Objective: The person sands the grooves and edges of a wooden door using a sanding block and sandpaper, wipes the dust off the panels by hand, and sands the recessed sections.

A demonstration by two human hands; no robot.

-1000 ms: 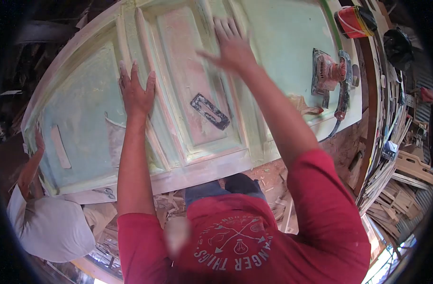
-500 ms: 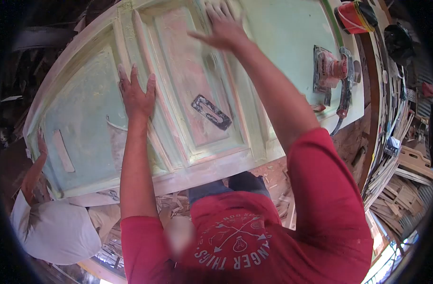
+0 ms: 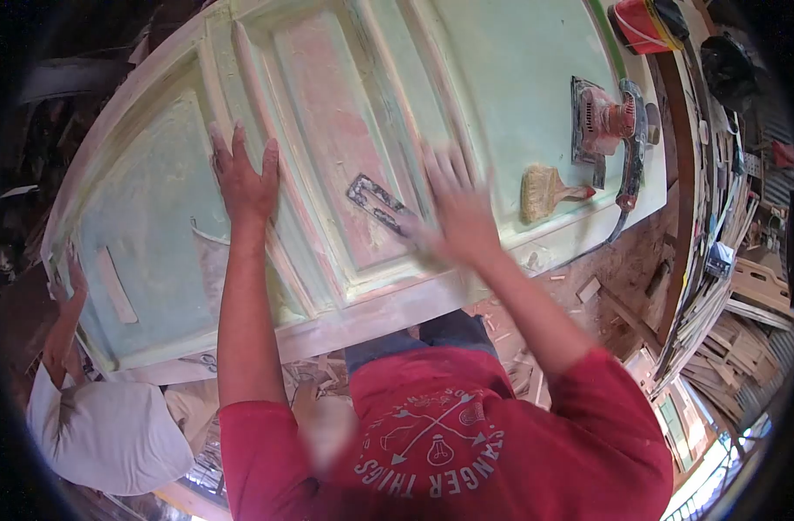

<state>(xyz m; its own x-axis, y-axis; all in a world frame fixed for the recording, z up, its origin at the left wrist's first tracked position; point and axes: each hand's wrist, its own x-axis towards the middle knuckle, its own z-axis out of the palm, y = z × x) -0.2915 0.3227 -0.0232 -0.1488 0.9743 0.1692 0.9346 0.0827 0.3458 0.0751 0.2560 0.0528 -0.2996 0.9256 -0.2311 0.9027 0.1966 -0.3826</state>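
Observation:
A pale green panelled door (image 3: pixel 167 187) with pinkish patches lies flat in front of me. My left hand (image 3: pixel 246 184) rests on it with fingers spread, beside a raised moulding. My right hand (image 3: pixel 462 213) is on the right-hand moulding, fingers stretched out and blurred by motion. Its smeared thumb overlaps the lower end of a dark, speckled rectangular plate (image 3: pixel 375 200) with a slot, lying in the pink middle panel. To the right are a wide paintbrush (image 3: pixel 543 193) with pale bristles and a red power sander (image 3: pixel 607 123), both lying on the door.
A narrow pale strip (image 3: pixel 117 285) and a curled sheet (image 3: pixel 213 260) lie on the left panel. Another person in a white shirt (image 3: pixel 110 430) has a hand on the door's left edge. A red and black container (image 3: pixel 644 26) stands at the top right. Wood scraps (image 3: pixel 731 365) are piled at right.
My right hand has swept down along the moulding toward me, uncovering the paintbrush and reaching the speckled plate's lower end. My left hand stays in nearly the same place.

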